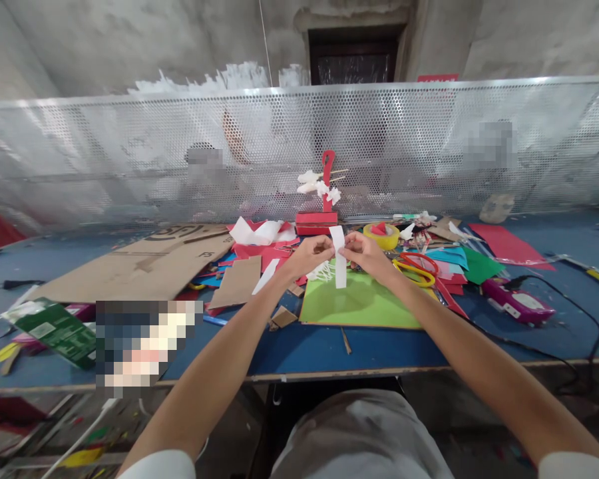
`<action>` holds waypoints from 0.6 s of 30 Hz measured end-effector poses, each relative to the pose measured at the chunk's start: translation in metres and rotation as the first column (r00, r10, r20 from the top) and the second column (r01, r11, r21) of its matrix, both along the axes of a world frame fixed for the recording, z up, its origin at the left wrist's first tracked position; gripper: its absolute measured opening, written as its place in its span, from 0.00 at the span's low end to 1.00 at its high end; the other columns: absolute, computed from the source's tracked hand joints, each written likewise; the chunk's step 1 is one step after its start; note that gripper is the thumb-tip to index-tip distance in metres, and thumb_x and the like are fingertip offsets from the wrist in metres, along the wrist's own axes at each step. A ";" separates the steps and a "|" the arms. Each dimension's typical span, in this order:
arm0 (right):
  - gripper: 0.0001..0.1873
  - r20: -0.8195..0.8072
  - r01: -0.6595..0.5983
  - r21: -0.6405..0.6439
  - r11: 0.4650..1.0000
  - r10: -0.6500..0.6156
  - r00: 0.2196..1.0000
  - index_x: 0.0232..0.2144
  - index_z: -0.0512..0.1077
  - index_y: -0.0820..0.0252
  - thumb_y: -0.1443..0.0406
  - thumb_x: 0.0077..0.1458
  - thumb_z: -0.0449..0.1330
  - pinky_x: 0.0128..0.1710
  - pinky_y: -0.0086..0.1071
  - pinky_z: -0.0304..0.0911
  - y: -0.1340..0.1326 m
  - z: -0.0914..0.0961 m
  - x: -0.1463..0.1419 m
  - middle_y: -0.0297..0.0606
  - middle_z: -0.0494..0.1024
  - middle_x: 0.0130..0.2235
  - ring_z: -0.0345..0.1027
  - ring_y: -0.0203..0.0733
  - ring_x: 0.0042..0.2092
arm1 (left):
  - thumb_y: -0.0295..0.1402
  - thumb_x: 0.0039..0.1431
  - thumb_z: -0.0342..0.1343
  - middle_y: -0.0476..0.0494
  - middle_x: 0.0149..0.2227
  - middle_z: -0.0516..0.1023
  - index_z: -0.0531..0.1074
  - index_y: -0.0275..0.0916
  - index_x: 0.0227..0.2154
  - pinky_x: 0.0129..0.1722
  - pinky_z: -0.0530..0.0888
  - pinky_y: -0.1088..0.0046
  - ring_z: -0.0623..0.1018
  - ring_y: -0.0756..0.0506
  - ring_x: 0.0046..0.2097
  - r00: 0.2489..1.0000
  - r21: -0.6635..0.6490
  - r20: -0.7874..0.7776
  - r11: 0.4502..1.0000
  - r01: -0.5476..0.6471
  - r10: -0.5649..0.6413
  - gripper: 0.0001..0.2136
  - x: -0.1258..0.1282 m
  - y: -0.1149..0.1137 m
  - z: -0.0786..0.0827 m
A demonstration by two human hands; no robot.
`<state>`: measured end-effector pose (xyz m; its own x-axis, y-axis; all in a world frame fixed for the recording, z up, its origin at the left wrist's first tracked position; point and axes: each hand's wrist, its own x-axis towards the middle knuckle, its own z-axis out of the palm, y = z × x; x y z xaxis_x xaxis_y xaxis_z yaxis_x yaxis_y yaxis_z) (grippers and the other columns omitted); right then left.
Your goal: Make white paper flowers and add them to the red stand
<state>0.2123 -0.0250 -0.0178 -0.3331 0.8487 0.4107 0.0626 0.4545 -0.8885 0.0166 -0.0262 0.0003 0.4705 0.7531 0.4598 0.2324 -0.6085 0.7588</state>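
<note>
A narrow white paper strip (340, 266) hangs upright between my two hands, above a light green sheet (364, 303) on the table. My left hand (313, 255) pinches its left edge with thumb and fingertips. From the other side, my right hand (362, 253) grips the right edge the same way. White fringed paper (322, 271) lies just below my left hand. Behind the hands stands a red construction (317, 221) with an upright piece carrying white crumpled paper tufts (322, 188) and thin sticks.
Flat brown cardboard (134, 266) covers the left of the blue table. Yellow tape (387, 238) and scissors with red and yellow handles (419, 269) lie right of the hands. Farther right is a purple device (522, 303) with a black cord. A perforated metal screen (404, 146) borders the back.
</note>
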 end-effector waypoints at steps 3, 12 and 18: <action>0.18 -0.059 0.055 0.032 0.998 -0.053 0.997 0.30 0.61 0.55 0.56 0.47 0.67 0.20 0.28 0.62 0.000 0.001 0.000 0.31 0.72 0.30 0.65 0.34 0.26 | 0.39 0.56 0.56 0.47 0.27 0.73 0.69 0.34 0.29 0.30 0.67 0.75 0.70 0.52 0.29 1.000 -0.011 0.002 1.000 -0.014 0.014 0.11 0.001 -0.001 0.001; 0.13 0.001 0.033 0.038 0.999 -0.033 0.999 0.33 0.73 0.58 0.55 0.53 0.63 0.23 0.28 0.65 -0.008 0.007 -0.001 0.37 0.77 0.29 0.72 0.39 0.31 | 0.36 0.57 0.56 0.46 0.29 0.76 0.72 0.33 0.30 0.33 0.69 0.75 0.73 0.51 0.31 1.000 -0.007 0.025 1.000 -0.017 0.017 0.09 0.001 0.001 -0.001; 0.15 0.039 0.064 0.014 0.998 -0.064 0.997 0.35 0.74 0.59 0.54 0.51 0.64 0.23 0.27 0.66 -0.010 0.007 0.000 0.40 0.80 0.31 0.74 0.40 0.32 | 0.35 0.57 0.56 0.46 0.28 0.76 0.73 0.33 0.30 0.32 0.68 0.76 0.73 0.51 0.30 0.999 0.002 0.031 0.999 -0.037 0.037 0.09 0.002 0.002 -0.002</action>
